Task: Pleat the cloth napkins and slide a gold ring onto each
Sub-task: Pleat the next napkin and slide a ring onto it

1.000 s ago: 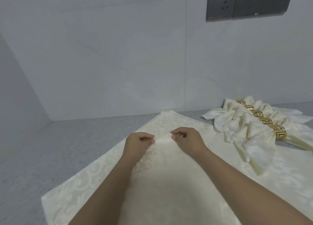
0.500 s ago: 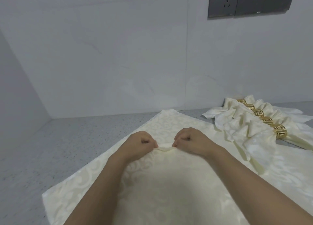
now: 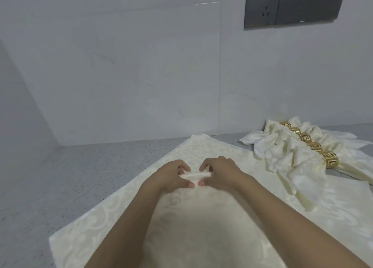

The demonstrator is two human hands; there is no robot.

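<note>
A cream patterned cloth napkin (image 3: 212, 146) lies spread flat on the grey speckled counter, one corner pointing at the wall. At its middle my left hand (image 3: 171, 177) and my right hand (image 3: 220, 173) sit close together, each pinching the same raised fold of the cloth between thumb and fingers. The fold (image 3: 194, 175) stands up as a short ridge between them. Several pleated napkins (image 3: 282, 152) lie in a row at the right, each with a gold ring (image 3: 330, 159) around it.
The grey counter (image 3: 90, 177) runs into a corner of white tiled walls at the left and back. A dark socket panel (image 3: 290, 4) sits high on the back wall at the right.
Both hands have drawn nearer to me along the napkin and closer together. The pinched cloth now stands up as a thicker fold, with the thumbs nearly touching.
</note>
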